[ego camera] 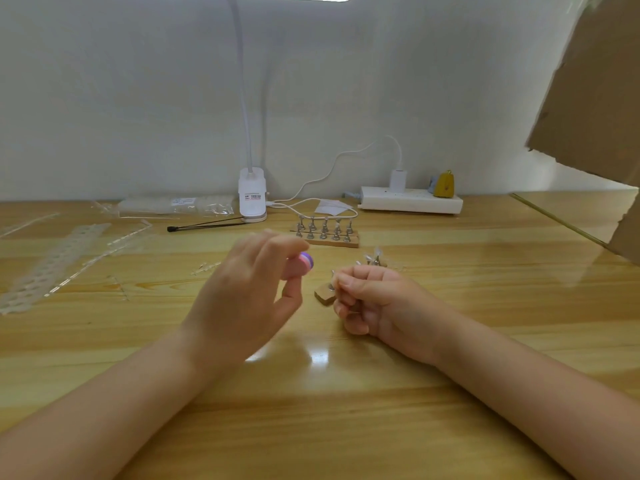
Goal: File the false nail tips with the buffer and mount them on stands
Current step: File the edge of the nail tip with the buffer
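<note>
Pinching the pink-and-purple buffer [300, 266] above mid-bench, the left hand [249, 299] nears the right hand [374, 306], whose curled fingers seem to grip a nail tip too small to confirm, which could slip under filing pressure.
</note>
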A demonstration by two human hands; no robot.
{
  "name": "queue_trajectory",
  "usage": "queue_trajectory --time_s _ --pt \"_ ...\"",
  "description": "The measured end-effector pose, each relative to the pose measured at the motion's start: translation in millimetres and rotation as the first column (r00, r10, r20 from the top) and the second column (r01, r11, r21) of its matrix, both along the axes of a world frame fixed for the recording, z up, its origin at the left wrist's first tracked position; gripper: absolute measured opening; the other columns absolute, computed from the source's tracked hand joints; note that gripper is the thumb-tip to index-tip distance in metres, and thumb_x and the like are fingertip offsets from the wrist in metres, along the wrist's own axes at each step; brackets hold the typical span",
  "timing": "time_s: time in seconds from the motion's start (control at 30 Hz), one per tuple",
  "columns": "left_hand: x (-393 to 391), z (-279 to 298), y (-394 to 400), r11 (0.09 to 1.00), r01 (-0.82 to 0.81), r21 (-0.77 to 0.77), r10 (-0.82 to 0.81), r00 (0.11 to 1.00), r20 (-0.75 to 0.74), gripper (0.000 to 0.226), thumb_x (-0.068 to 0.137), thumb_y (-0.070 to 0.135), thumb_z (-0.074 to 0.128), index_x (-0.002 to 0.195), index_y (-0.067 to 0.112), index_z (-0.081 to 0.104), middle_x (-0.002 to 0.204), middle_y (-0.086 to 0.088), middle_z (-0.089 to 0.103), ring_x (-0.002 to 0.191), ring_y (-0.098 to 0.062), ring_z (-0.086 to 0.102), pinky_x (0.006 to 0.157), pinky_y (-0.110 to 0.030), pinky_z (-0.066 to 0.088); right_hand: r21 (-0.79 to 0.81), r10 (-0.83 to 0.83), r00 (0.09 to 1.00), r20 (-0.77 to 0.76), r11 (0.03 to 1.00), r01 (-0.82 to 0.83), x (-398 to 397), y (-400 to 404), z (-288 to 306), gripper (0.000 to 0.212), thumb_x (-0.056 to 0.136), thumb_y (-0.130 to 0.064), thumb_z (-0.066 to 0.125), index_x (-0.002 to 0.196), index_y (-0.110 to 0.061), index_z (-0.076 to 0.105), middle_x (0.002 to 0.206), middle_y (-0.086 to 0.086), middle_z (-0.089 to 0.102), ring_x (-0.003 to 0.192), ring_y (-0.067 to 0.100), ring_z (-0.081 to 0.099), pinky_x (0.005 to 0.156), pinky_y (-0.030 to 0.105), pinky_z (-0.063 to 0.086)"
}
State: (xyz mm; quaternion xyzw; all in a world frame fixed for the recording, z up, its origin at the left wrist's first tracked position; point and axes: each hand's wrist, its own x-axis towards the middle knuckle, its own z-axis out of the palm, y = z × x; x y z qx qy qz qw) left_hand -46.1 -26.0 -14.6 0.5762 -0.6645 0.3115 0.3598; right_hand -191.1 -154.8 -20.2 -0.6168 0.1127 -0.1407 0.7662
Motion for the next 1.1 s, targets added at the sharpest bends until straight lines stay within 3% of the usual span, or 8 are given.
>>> queue_trajectory --time_s 0.17,0.27,0.4,0.5,0.6,0.73,0.93,1.1 --pt "-18 -5 -5 0.978 0.204 0.053 -0.208 0.973 0.1 0.028 0.084 0.006 0.059 0.108 0.012 0.046 0.087 -0.004 0.065 0.081 -0.02 0.061 0.082 -0.028 0.049 -0.047 0.049 0.999 0.014 0.998 -0.049 -1 -1 -1 0.002 0.084 -0.01 0.061 0.085 -0.009 0.06 0.068 0.001 0.053 0.06 0.009 0.05 0.05 0.021 0.035" --pt "-1 -7 -4 0.995 0.048 0.09 -0.046 0.998 -0.032 0.037 0.079 0.001 0.064 0.11 0.01 0.047 0.086 -0.004 0.065 0.079 -0.02 0.06 0.081 -0.027 0.048 -0.018 0.036 0.999 0.012 0.999 -0.035 -2 -1 0 0.008 0.084 -0.015 0.058 0.085 -0.007 0.058 0.066 0.001 0.049 0.062 0.011 0.052 0.049 0.02 0.036" --pt "14 -12 -5 0.96 -0.12 0.255 0.175 0.962 -0.209 0.044 0.078 -0.003 0.069 0.118 0.004 0.052 0.086 0.001 0.06 0.076 -0.021 0.058 0.072 -0.037 0.051 0.007 -0.002 1.0 0.0 1.0 0.002 1 0 0 0.012 0.079 -0.017 0.059 0.084 -0.006 0.059 0.065 0.003 0.048 0.061 0.012 0.052 0.046 0.02 0.036" --pt "15 -19 -8 0.926 -0.138 0.351 0.231 0.944 -0.238 0.05 0.081 0.009 0.067 0.127 0.01 0.047 0.1 0.003 0.06 0.096 -0.021 0.057 0.083 -0.031 0.045 0.041 -0.041 0.999 -0.014 0.998 0.042 1 0 1 0.016 0.078 -0.016 0.061 0.086 -0.002 0.06 0.064 0.005 0.047 0.058 0.013 0.051 0.043 0.019 0.037" --pt "10 -15 -6 0.975 0.008 0.223 0.076 0.927 -0.368 0.05 0.082 0.015 0.072 0.127 0.016 0.049 0.112 0.004 0.064 0.107 -0.012 0.06 0.093 -0.028 0.047 0.058 -0.05 0.998 -0.022 0.997 0.051 2 -2 1 0.015 0.078 -0.015 0.062 0.084 -0.002 0.061 0.064 0.006 0.047 0.057 0.013 0.05 0.042 0.019 0.036" --pt "-9 -6 -2 0.967 0.248 0.063 -0.179 0.832 -0.524 0.044 0.084 0.02 0.073 0.122 0.032 0.053 0.103 0.017 0.07 0.102 -0.004 0.065 0.082 -0.01 0.047 0.053 -0.027 0.999 -0.021 0.998 0.028 2 -3 -1 0.011 0.08 -0.017 0.061 0.079 -0.006 0.062 0.063 0.005 0.049 0.057 0.011 0.048 0.041 0.018 0.035" --pt "-14 -6 -1 0.973 0.214 0.087 -0.122 0.796 -0.594 0.048 0.075 0.013 0.079 0.111 0.036 0.058 0.094 0.026 0.07 0.094 -0.001 0.066 0.083 -0.004 0.04 0.008 0.018 0.999 -0.029 1.0 -0.018 2 -4 -3 0.013 0.084 -0.019 0.059 0.078 -0.007 0.062 0.064 0.004 0.051 0.053 0.009 0.047 0.042 0.018 0.036" --pt "-13 -7 -2 0.973 0.214 0.093 -0.109 0.769 -0.631 0.049 0.071 0.015 0.082 0.108 0.038 0.059 0.091 0.025 0.071 0.088 -0.001 0.067 0.079 -0.008 0.046 -0.05 0.041 0.998 -0.038 0.998 -0.043 2 -3 -3 0.015 0.085 -0.023 0.06 0.079 -0.009 0.062 0.063 0.005 0.051 0.051 0.009 0.045 0.043 0.018 0.037"
